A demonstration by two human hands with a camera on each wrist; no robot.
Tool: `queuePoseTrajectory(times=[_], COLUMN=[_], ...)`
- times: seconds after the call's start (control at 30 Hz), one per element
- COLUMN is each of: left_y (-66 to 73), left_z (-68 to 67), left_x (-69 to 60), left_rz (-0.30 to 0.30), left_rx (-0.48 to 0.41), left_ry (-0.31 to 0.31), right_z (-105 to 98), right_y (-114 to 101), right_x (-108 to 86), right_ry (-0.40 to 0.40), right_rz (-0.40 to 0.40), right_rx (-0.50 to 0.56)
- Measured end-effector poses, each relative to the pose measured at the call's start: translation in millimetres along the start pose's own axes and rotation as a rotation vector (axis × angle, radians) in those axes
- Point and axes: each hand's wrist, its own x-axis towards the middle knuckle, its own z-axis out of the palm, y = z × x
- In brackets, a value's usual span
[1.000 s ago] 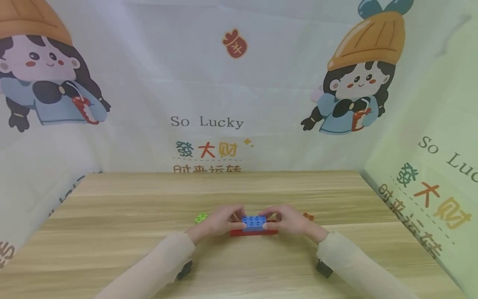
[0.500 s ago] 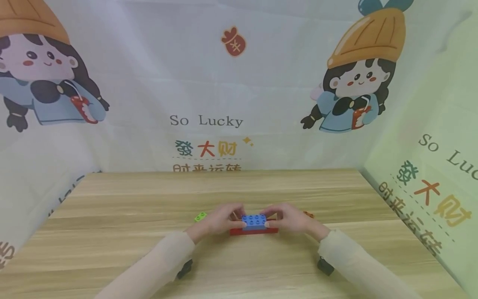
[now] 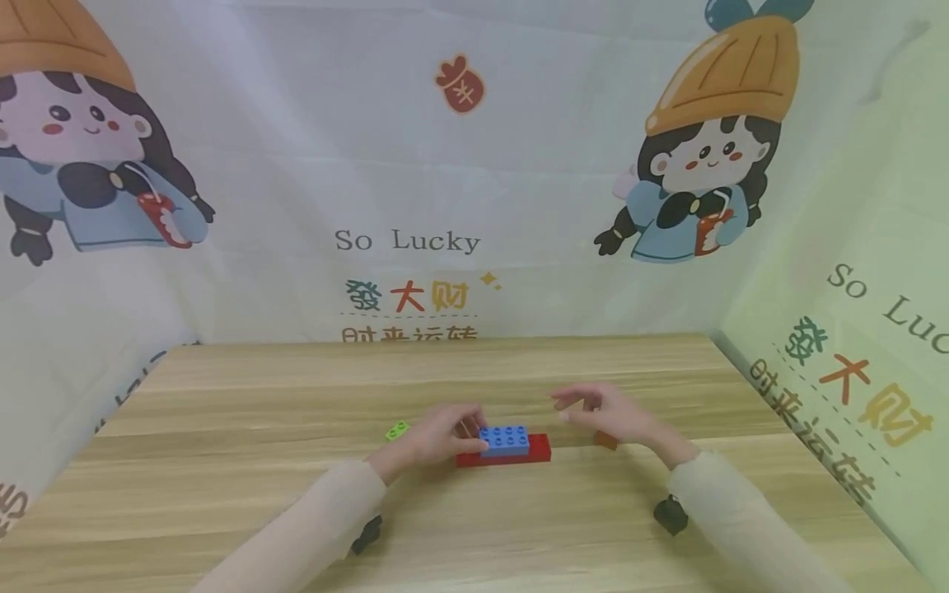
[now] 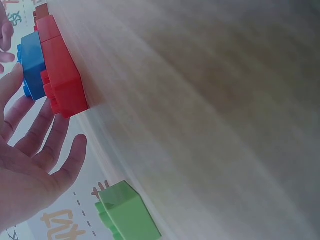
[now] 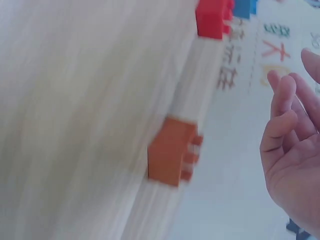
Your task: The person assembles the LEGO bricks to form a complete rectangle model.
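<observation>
A blue building brick [image 3: 506, 441] sits on a low red row of bricks [image 3: 539, 448]; a seam shows across the red in the left wrist view. My left hand [image 3: 433, 436] pinches the left end of the blue brick, thumb at the front and fingers behind. Raised to the right of the bricks, my right hand [image 3: 604, 412] holds nothing, its fingers loosely bent. Below it, partly covered in the head view, is an orange-brown brick [image 5: 172, 152] on the table. A light green brick [image 3: 398, 431] lies behind my left wrist.
The bricks rest on a wood-grain table [image 3: 474, 527]. Printed cloth [image 3: 296, 165] hangs at its back and sides. A dark device [image 3: 670, 515] sits under my right wrist, and another dark device [image 3: 366, 534] under the left.
My right hand has let go of the blue brick's right end and moved up and right, over the orange-brown brick. The left hand has stayed in place.
</observation>
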Motion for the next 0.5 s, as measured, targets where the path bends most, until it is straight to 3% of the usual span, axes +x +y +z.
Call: queuePoseTrajectory(times=[0.23,0.5], left_y=[0.3,1.1], left_z=[-0.3,-0.1], left_x=[-0.9,-1.4], left_rz=[0.000,-0.018], left_rx=[0.011,-0.012], left_ry=[0.004,-0.002], right_z=[-21,-29], right_y=[13,31], right_x=[-19.1,-35.9], right_ry=[0.019,0.030], right_rz=[0.011,-0.014], right_rx=[0.022,-0.064])
